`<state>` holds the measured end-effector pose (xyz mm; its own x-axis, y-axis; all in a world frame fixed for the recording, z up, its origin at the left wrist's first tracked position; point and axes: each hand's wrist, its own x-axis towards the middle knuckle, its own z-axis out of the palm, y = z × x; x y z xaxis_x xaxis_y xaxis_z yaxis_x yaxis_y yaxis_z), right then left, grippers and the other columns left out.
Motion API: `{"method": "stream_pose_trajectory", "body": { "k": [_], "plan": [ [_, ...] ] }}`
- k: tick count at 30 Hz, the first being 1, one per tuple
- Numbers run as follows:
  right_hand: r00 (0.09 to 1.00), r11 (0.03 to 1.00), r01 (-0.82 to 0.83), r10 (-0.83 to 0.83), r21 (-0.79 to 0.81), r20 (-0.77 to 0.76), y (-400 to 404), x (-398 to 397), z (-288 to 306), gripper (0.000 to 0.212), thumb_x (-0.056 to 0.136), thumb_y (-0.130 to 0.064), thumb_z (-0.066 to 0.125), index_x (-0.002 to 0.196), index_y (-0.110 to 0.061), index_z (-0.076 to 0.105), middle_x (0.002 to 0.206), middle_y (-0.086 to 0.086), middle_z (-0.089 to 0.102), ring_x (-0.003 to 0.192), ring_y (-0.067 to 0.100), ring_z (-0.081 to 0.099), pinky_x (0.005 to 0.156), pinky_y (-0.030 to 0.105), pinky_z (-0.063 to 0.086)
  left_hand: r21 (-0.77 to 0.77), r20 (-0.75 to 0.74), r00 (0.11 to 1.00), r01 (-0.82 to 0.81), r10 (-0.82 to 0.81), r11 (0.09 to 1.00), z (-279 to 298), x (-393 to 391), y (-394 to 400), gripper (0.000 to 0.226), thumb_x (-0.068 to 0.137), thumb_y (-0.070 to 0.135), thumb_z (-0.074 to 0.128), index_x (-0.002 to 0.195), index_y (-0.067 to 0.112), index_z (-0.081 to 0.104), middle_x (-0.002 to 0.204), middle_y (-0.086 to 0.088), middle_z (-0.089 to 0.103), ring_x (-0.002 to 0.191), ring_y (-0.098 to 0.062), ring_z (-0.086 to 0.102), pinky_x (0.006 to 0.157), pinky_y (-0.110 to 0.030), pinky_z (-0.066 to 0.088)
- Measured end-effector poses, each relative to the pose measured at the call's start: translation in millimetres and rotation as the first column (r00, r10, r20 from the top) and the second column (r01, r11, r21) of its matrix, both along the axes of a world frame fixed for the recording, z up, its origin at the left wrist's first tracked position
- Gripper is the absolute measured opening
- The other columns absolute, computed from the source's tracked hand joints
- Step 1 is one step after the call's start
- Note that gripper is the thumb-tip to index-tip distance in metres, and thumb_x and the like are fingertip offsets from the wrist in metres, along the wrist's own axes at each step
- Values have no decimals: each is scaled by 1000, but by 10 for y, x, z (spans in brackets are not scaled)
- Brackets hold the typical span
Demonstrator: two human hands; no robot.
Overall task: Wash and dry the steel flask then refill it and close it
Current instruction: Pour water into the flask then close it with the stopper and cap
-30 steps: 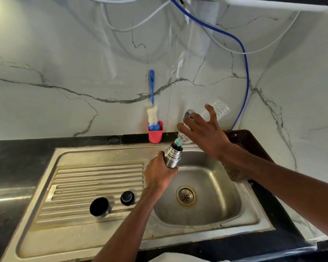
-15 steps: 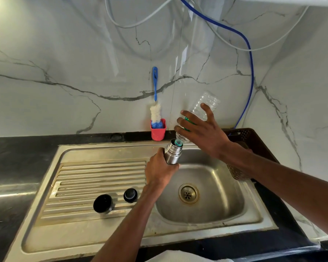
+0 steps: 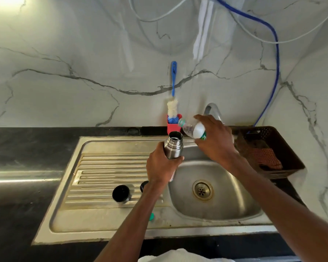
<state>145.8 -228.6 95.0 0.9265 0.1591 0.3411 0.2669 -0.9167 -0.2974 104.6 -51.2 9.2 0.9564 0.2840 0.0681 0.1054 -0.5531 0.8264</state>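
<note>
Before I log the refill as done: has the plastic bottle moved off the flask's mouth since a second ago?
Yes. The plastic bottle has swung up and away to the right of the steel flask, its neck now level with the red holder.

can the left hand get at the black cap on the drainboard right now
Probably not yet. The left hand grips the flask upright over the sink, so it is busy. The cap itself lies uncovered on the ribs just left of that forearm, with nothing over it once the flask is set down.

Flask over sink edge, bottle just right, two caps on drainboard left.
</note>
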Motion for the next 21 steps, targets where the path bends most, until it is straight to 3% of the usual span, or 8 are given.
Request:
{"method": "stream_pose_trajectory", "body": {
  "k": [3, 7, 10, 15, 18, 21],
  "plan": [
    [987, 873, 62, 17, 484, -157, 302, -143, -142, 77, 70, -21, 94, 138, -23, 57, 119, -12, 62, 105, 11, 60, 84, 24, 46, -21, 52, 995, -90, 91, 996, 68, -45, 285, 60, 65, 49, 94, 113, 29, 64, 105, 9, 77, 88, -12, 71, 80, -34, 59],
    [954, 655, 148, 102, 741, -280, 808, -234, -397, 60, 72, -22, 93, 124, -23, 64, 109, -13, 71, 91, 2, 68, 82, 25, 51, -34, 105, 969, -223, 225, 974, 126, -187, 794, 60, 63, 52, 93, 111, 29, 66, 103, 10, 77, 90, -14, 72, 81, -34, 58],
    [952, 528, 168, 131, 832, -275, 1238, -257, -538, 56, 72, -25, 93, 122, -22, 66, 108, -9, 76, 94, 3, 72, 85, 30, 58, -49, 117, 941, -314, 318, 948, 130, -310, 1194, 58, 64, 51, 95, 108, 27, 65, 100, 10, 76, 87, -13, 71, 79, -32, 57],
    [972, 431, 137, 117, 892, -205, 1878, -422, -586, 56, 75, -29, 92, 123, -25, 65, 108, -12, 75, 95, 1, 71, 88, 30, 60, -2, 106, 906, -413, 411, 911, 1, -458, 1765, 60, 64, 49, 94, 110, 29, 62, 100, 15, 71, 85, -11, 69, 80, -36, 58],
    [970, 440, 101, 157, 892, -187, 2105, -539, -661, 58, 77, -29, 91, 128, -25, 63, 112, -13, 73, 98, 0, 70, 89, 28, 59, 5, 88, 886, -457, 455, 890, -122, -527, 1997, 57, 64, 47, 95, 107, 28, 62, 97, 16, 70, 84, -12, 69, 80, -40, 59],
    [965, 477, 103, 166, 873, -205, 2236, -593, -761, 57, 75, -32, 91, 124, -29, 61, 111, -14, 72, 98, 1, 70, 91, 36, 60, -25, 69, 871, -486, 486, 874, -222, -569, 2149, 55, 64, 43, 96, 105, 26, 63, 96, 12, 72, 85, -16, 70, 79, -41, 59]
  ]
}}
